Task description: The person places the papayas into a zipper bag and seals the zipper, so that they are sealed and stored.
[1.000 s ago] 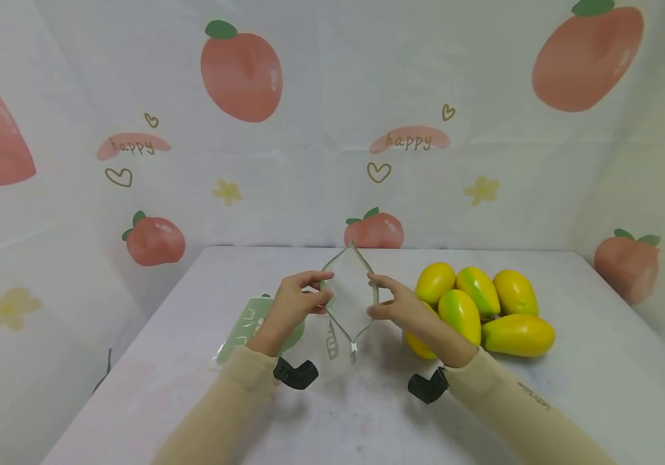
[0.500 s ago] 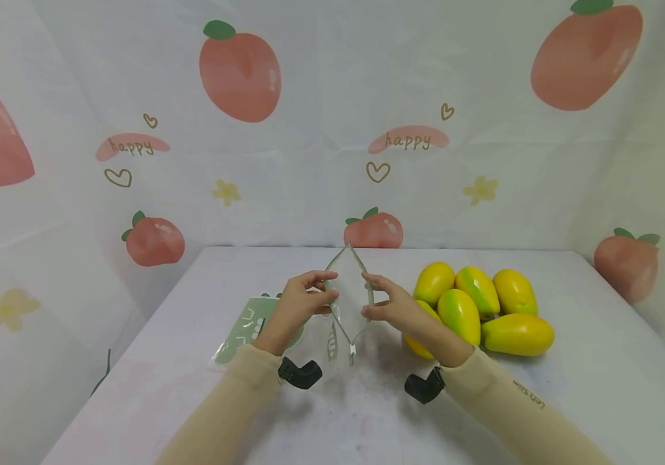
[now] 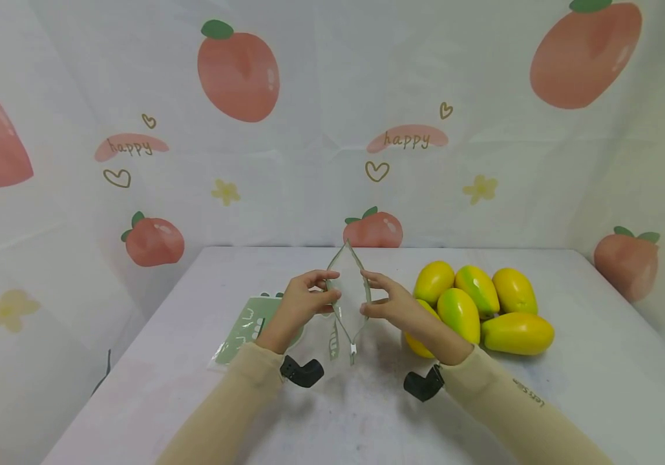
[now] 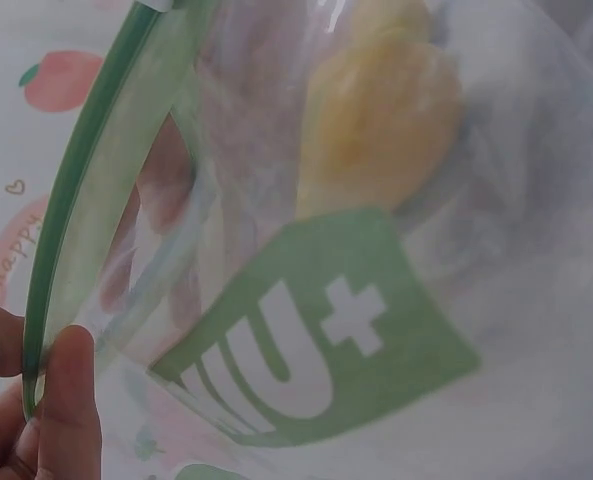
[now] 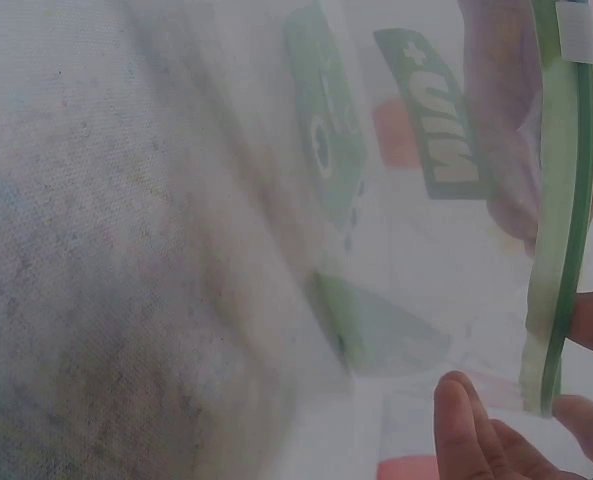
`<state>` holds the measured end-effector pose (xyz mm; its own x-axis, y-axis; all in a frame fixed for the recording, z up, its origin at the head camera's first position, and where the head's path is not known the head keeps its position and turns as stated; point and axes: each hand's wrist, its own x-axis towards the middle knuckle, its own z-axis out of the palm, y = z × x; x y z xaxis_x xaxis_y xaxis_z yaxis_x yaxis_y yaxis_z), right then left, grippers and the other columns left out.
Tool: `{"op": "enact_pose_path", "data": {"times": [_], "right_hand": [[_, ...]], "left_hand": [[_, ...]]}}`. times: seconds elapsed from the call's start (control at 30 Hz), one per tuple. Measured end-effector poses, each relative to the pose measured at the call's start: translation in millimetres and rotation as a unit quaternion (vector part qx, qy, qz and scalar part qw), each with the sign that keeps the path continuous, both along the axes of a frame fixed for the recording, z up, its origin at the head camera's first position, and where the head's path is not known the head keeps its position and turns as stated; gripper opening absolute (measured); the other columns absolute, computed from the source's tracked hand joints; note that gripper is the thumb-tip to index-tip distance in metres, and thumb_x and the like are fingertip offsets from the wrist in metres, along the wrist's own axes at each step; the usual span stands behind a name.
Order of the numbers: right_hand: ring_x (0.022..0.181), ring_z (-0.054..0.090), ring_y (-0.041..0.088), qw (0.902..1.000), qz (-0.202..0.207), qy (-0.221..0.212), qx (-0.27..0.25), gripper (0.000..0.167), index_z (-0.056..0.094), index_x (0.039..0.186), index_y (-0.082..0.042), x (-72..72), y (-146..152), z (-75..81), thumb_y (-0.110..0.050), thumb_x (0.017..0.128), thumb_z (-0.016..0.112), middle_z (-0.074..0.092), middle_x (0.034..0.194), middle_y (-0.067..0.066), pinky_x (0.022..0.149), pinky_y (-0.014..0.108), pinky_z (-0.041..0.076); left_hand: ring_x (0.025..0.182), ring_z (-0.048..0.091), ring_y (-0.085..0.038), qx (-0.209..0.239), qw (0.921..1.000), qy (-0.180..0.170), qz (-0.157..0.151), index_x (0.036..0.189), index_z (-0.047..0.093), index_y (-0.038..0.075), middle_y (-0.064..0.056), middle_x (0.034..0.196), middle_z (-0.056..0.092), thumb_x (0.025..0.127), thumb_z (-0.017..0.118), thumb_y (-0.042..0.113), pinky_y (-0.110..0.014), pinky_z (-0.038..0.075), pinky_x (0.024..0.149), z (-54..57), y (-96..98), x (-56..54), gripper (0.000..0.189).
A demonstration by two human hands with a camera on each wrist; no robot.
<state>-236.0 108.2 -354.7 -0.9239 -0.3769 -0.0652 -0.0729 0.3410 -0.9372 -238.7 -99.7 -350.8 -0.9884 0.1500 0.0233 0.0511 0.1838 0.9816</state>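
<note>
Between both hands a clear zip bag is held up, its mouth spread into a diamond. My left hand pinches the left side of the rim between thumb and fingers. The opposite side is pinched by my right hand. A green zip strip runs along the rim, and a white slider sits at its near end. Through the film in the left wrist view a green printed label shows. No object shows inside the bag.
Several yellow-green mangoes lie in a group on the right of the white table. Behind the left hand lies a flat green-printed bag, partly hidden by the forearm. A patterned curtain hangs behind.
The bag's mouth has narrowed slightly as the left hand shifted a little right and the right hand a little left. Both keep their pinch on the rim.
</note>
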Motion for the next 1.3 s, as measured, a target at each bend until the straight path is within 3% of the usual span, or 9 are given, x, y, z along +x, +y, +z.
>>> {"op": "enact_pose_path", "data": {"times": [0.33,0.57,0.7,0.8,1.03,1.2,1.3], "right_hand": [[0.125,0.051,0.043,1.0000,0.004,-0.003,-0.004,0.070,0.028,0.153,-0.016,0.4,0.7,0.7,-0.014,0.093,0.063,0.029,0.152,0.024,0.105,0.059,0.039],[0.125,0.051,0.043,1.0000,0.006,-0.003,-0.001,0.069,0.028,0.153,-0.016,1.5,2.2,5.1,-0.016,0.093,0.063,0.031,0.152,0.023,0.106,0.061,0.038],[0.126,0.050,0.045,0.9999,0.016,0.003,0.003,0.066,0.030,0.152,-0.014,3.3,7.8,10.4,-0.017,0.094,0.061,0.033,0.150,0.024,0.105,0.060,0.039],[0.126,0.050,0.045,0.9995,0.025,0.015,0.011,0.063,0.034,0.151,-0.013,6.1,14.4,15.6,-0.018,0.094,0.061,0.036,0.149,0.024,0.105,0.058,0.041],[0.126,0.051,0.041,0.9973,0.044,0.056,0.014,0.054,0.042,0.145,-0.008,13.9,36.5,34.5,-0.023,0.096,0.060,0.049,0.140,0.022,0.105,0.054,0.043],[0.126,0.052,0.038,0.9957,0.031,0.088,-0.004,0.048,0.046,0.140,-0.004,20.6,55.2,47.6,-0.021,0.097,0.058,0.051,0.139,0.020,0.104,0.049,0.045],[0.126,0.054,0.035,0.9940,0.013,0.108,-0.007,0.045,0.048,0.138,-0.005,23.3,66.5,52.0,-0.021,0.097,0.058,0.051,0.140,0.018,0.100,0.040,0.049]], "left_hand": [[0.083,0.069,-0.026,0.002,1.0000,0.004,-0.005,0.119,0.066,0.008,-0.004,0.090,0.053,0.084,0.069,0.004,-0.034,0.060,0.075,-0.6,0.4,0.6,0.035],[0.078,0.069,-0.018,0.005,1.0000,0.003,-0.004,0.119,0.066,0.008,-0.005,0.091,0.054,0.084,0.069,0.004,-0.033,0.060,0.074,-0.4,0.4,0.3,0.035],[0.082,0.069,-0.024,0.006,1.0000,-0.002,-0.003,0.119,0.067,0.009,-0.004,0.091,0.053,0.084,0.070,0.004,-0.033,0.060,0.073,-0.6,-0.1,-0.3,0.036],[0.081,0.068,-0.025,0.004,1.0000,-0.003,-0.001,0.119,0.067,0.009,-0.004,0.091,0.052,0.083,0.071,0.004,-0.033,0.060,0.073,-0.7,-0.2,-1.0,0.036],[0.070,0.063,-0.010,-0.001,1.0000,-0.003,0.002,0.118,0.068,0.008,-0.003,0.089,0.051,0.082,0.071,0.003,-0.032,0.060,0.071,-0.8,2.1,-1.8,0.037],[0.070,0.062,-0.009,0.002,1.0000,-0.002,0.000,0.119,0.067,0.008,-0.003,0.088,0.050,0.082,0.070,0.002,-0.032,0.060,0.071,-0.2,2.9,-1.2,0.037],[0.068,0.061,-0.009,-0.004,1.0000,0.001,0.001,0.119,0.067,0.007,-0.002,0.088,0.050,0.082,0.071,0.002,-0.031,0.060,0.070,-0.3,3.4,-1.6,0.037]]}}
